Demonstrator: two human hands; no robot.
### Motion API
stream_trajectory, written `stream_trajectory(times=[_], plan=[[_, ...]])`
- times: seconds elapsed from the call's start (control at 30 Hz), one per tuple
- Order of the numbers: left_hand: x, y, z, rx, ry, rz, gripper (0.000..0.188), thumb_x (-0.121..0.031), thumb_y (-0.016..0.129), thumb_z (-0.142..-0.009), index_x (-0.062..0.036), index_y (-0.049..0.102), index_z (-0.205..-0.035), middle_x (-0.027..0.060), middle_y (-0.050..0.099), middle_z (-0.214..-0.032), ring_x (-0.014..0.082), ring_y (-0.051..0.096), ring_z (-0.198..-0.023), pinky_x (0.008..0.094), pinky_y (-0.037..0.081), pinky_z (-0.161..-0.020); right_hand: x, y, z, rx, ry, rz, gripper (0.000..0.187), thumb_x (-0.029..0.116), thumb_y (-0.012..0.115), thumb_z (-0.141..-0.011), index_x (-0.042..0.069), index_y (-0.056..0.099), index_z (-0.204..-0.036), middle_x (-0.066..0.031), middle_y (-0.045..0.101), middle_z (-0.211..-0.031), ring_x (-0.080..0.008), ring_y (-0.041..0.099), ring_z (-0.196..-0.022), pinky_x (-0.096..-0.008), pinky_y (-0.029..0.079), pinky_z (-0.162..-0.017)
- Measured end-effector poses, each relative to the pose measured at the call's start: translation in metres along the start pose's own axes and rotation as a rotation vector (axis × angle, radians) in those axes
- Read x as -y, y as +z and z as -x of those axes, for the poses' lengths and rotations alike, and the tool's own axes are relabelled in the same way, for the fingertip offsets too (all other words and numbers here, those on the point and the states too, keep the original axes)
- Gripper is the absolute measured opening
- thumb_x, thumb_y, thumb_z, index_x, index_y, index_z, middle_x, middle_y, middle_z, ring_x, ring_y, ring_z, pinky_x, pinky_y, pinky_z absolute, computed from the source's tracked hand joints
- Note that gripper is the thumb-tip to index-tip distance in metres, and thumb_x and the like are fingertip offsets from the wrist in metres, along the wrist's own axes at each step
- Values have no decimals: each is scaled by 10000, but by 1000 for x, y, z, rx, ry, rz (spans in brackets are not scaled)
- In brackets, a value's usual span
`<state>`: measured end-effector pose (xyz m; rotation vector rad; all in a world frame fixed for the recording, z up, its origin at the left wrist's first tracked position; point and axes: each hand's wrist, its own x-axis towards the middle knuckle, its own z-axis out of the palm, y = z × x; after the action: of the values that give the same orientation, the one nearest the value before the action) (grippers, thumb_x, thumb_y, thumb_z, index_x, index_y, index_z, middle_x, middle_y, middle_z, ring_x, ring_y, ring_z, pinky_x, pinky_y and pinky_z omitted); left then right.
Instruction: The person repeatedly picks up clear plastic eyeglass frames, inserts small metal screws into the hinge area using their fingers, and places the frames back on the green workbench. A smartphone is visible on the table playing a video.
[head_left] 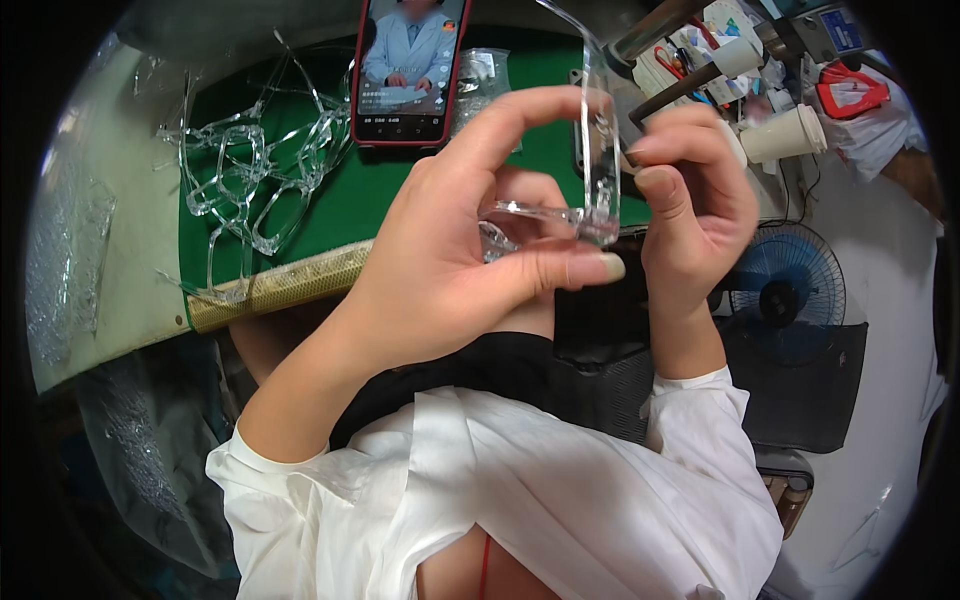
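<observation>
My left hand (pixel 440 240) grips a clear plastic eyeglass frame (pixel 600 160), its fingers curled round the front and the thumb below the hinge corner. One temple of the frame points up and away, past the fingertips. Just right of it, my right hand (pixel 695 185) is closed in a pinch, thumb against forefinger. A small dark tip shows at those fingers, too small to name. On the green mat (pixel 390 190) to the left lies a tangled pile of clear eyeglass frames (pixel 240 160).
A phone (pixel 405 75) in a red case plays a video at the mat's far side, beside a clear plastic bag (pixel 483 75). Metal rods (pixel 680 90) jut in at the upper right, near a white cup (pixel 785 135). A blue fan (pixel 785 285) stands lower right.
</observation>
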<state>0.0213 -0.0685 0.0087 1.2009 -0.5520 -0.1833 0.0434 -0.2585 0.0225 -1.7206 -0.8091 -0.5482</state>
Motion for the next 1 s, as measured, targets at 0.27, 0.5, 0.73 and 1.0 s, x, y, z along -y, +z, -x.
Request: stream_trajectory(times=[0.27, 0.5, 0.73, 1.0], plan=[[29, 26, -49, -99, 126, -166, 537, 49, 623, -821, -11, 408, -1309, 98, 639, -987, 131, 645, -782, 235, 515, -700, 6, -23, -7, 10, 533, -407, 278, 114, 636, -864, -53, 614, -1085, -76, 653, -877, -127, 627, -719, -246, 515, -663], [70, 52, -107, -54, 277, -172, 188, 42, 575, -838, 19, 539, -1021, 115, 678, -789, 182, 693, -745, 268, 522, -670, -28, -87, -33, -89, 451, -315, 266, 182, 647, -858, -8, 677, -1041, -65, 684, -964, -96, 575, -799, -254, 459, -796], [77, 71, -149, -102, 326, -241, 83, 72, 529, -864, 32, 519, -936, 97, 653, -786, 155, 661, -739, 268, 511, -696, -52, -132, -41, -311, 341, -23, 255, 232, 637, -880, 2, 665, -988, -27, 651, -890, -108, 567, -814, -258, 423, -762], [87, 83, -166, -150, 336, -221, 93, 65, 537, -846, 25, 535, -930, 129, 681, -771, 183, 692, -711, 283, 530, -648, 19, -185, -109, -209, -312, -149, 387, 269, 555, -927, -8, 545, -1196, -107, 633, -1080, -190, 550, -1073, -283, 402, -848]])
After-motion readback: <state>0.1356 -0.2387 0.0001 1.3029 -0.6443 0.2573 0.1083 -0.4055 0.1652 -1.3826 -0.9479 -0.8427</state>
